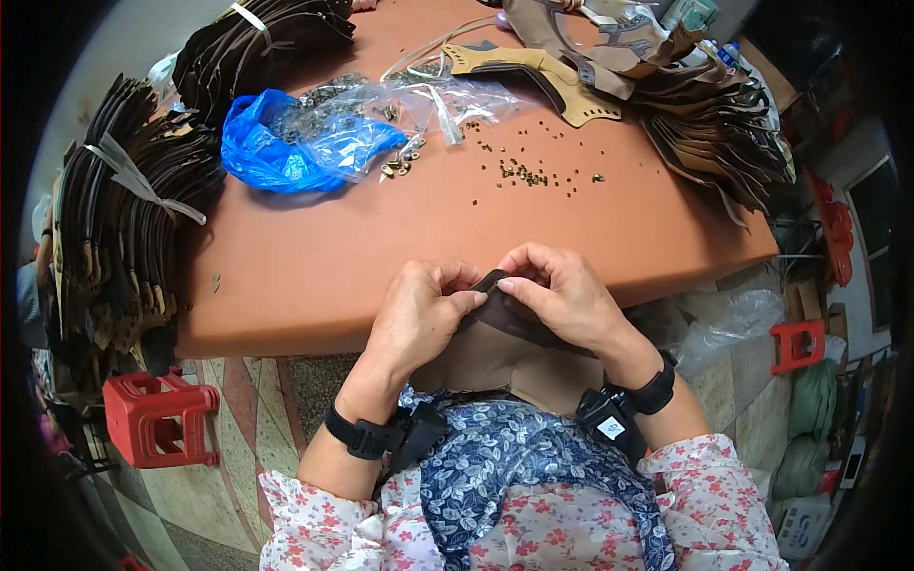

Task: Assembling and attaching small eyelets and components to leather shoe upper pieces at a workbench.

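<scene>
Over my lap, at the table's near edge, I hold up a soft brown shoe upper piece (pixel 486 352) with a darker strip along its top. My left hand (pixel 419 312) pinches the raised tip of that strip between thumb and fingers. On the other side of the same tip, my right hand (pixel 564 293) is closed too, its thumb pressed against the dark edge. Whether a small part sits between the fingertips is hidden. Beyond my hands, small brass-coloured metal fittings (pixel 529 179) lie scattered on the orange-brown tabletop (pixel 314 257).
A blue plastic bag (pixel 276 157) and a clear bag (pixel 347 143) of metal fittings lie back left. Tied stacks of dark pieces (pixel 119 209) line the left side. More brown pieces (pixel 705 124) pile up at right. Red stools (pixel 157 419) stand on the floor.
</scene>
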